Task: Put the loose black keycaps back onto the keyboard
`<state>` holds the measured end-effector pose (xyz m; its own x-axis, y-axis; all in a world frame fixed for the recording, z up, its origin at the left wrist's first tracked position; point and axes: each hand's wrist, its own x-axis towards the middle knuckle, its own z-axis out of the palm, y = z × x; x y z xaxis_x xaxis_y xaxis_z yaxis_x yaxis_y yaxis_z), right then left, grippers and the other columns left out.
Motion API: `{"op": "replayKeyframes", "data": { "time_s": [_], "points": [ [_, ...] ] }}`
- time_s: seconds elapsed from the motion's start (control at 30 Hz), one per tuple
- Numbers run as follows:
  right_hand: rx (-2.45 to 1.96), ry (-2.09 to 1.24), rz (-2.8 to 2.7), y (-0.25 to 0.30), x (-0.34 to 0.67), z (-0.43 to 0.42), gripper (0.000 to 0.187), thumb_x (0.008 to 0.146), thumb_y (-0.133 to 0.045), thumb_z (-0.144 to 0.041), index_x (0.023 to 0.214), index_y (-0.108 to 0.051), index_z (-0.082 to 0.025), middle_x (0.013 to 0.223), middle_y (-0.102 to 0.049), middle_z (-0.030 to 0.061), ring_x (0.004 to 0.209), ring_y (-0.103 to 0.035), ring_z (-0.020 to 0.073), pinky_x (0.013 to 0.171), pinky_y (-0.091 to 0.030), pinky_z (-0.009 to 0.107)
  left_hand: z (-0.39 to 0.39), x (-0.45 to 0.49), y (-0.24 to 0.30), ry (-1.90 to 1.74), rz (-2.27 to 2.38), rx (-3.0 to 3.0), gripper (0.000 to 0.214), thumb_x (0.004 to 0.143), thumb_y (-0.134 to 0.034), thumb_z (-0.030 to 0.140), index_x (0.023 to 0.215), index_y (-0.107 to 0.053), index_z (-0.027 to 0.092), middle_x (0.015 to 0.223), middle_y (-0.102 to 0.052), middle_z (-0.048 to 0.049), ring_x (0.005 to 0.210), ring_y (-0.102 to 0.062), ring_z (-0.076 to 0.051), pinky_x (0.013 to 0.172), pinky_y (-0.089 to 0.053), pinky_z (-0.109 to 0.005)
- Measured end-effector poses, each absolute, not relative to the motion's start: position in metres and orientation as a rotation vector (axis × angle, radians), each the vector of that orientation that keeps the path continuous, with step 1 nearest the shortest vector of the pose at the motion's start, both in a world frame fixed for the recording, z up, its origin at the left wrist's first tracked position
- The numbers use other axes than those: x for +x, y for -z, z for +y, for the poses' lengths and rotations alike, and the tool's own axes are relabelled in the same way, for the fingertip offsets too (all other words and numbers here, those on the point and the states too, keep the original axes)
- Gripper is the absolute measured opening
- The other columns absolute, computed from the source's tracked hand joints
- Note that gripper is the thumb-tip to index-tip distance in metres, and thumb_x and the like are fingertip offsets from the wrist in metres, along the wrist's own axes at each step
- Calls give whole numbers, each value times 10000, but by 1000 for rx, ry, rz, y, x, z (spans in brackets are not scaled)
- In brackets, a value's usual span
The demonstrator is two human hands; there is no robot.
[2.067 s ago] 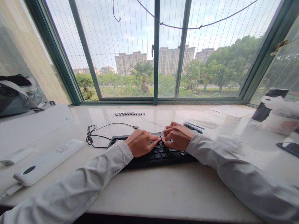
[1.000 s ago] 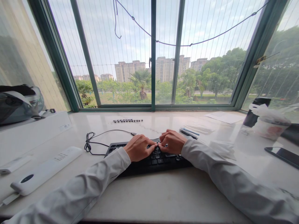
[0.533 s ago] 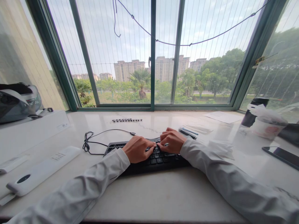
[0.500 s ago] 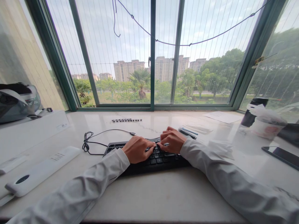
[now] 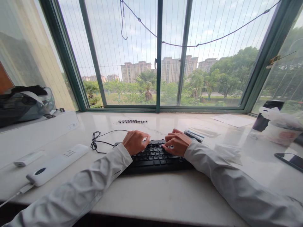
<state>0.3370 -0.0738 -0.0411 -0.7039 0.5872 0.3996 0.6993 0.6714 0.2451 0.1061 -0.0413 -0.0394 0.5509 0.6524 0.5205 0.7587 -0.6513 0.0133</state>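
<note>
A black keyboard (image 5: 156, 162) lies on the white counter with keys showing between my hands. Over its left half, my left hand (image 5: 136, 142) is raised slightly, thumb and fingertips pinched together near the top rows; whatever may be between them is too small to make out. My right hand (image 5: 177, 143) rests over the right half, its thumb and index fingertips close together at the upper keys; what they hold, if anything, is hidden. Behind the keyboard stand small black pieces like keycaps (image 5: 132, 121) in neat rows. The keyboard's black cable (image 5: 95, 142) lies bundled at the left.
A white oblong device (image 5: 58, 164) with a cord and a white box (image 5: 40, 132) bearing a helmet-like item (image 5: 26, 102) are at left. On the right are a bundle of thin sticks (image 5: 193, 136), crumpled plastic (image 5: 228, 153), a phone (image 5: 291, 160) and a bagged tub (image 5: 282, 130).
My left hand has lifted and moved left, away from my right hand, uncovering the middle keys. The right hand stays at the upper keys. The whole view has shifted slightly.
</note>
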Motion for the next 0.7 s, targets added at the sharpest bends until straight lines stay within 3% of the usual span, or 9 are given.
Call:
{"op": "replayKeyframes", "data": {
  "time_s": [0.27,0.5,0.7],
  "points": [
    [-1014,628,-2600,45,341,-72,349,912,-403,-339,740,-699,-271,648,-629,1,639,-529,112,741,-272,318,-41,108,39,677,-1306,-2559,338,848,-432,386,854,-730,227,793,-704,-71,757,-634,-204,677,-435,-306],
    [-1015,635,-2620,49,345,-68,362,912,-415,-360,680,-679,-274,635,-629,-1,634,-553,119,714,-300,317,-40,107,40,713,-1217,-2532,309,835,-435,366,842,-716,238,755,-693,-58,727,-630,-213,643,-420,-310],
    [-1015,610,-2607,49,344,-66,361,905,-429,-373,667,-678,-266,634,-646,0,627,-568,114,702,-315,313,-55,110,25,674,-957,-2550,296,841,-407,295,772,-665,170,794,-691,-65,695,-615,-184,572,-366,-269]
  ]
}}
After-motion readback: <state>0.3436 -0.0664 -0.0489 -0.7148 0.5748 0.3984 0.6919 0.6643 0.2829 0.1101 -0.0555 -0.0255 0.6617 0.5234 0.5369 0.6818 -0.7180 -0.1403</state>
